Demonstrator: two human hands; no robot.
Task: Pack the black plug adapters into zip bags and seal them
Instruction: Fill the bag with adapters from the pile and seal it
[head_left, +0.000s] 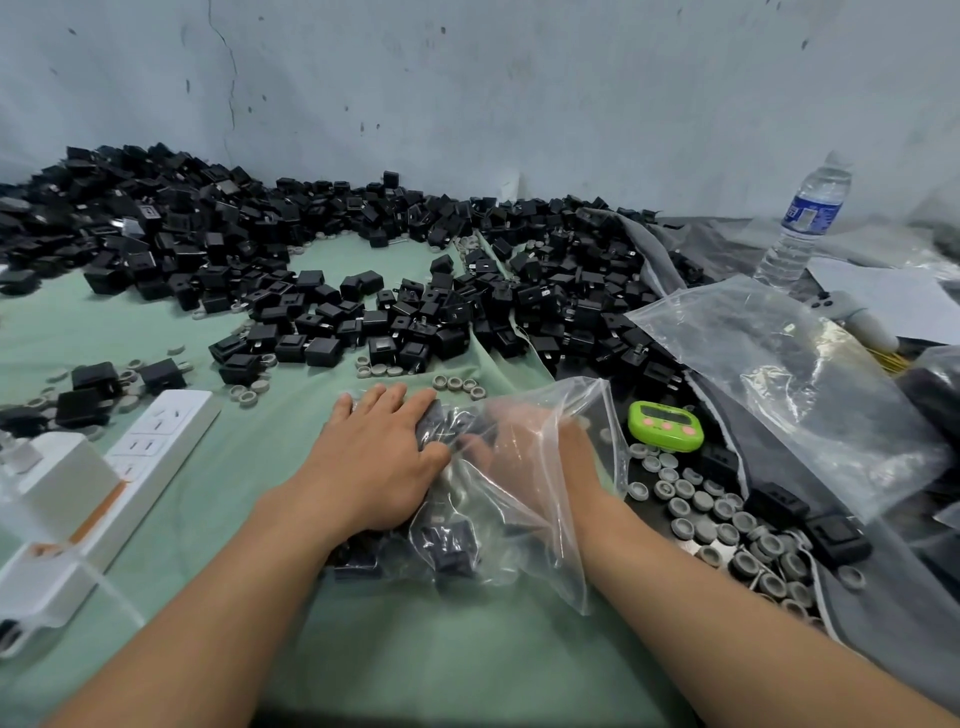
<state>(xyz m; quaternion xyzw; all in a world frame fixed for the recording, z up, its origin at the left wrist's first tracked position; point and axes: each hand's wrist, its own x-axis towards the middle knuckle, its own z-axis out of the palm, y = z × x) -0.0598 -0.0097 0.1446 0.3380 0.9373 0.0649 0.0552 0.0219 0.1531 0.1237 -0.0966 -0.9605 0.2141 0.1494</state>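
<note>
A clear zip bag (519, 530) lies on the green cloth (415, 660) in front of me, with several black plug adapters (452, 548) inside it. My left hand (379, 457) lies flat on the bag's left part with straight fingers, pressing on the adapters. My right hand (535, 441) shows only through the bag's plastic at its far right end. How its fingers lie is blurred by the film. A large heap of loose black plug adapters (363, 260) covers the far side of the cloth.
A white power strip (150, 447) and white chargers lie at the left. At the right are a green timer (666, 426), several grey round caps (727, 519), more clear bags (779, 374) and a water bottle (805, 218). A wall stands behind the heap.
</note>
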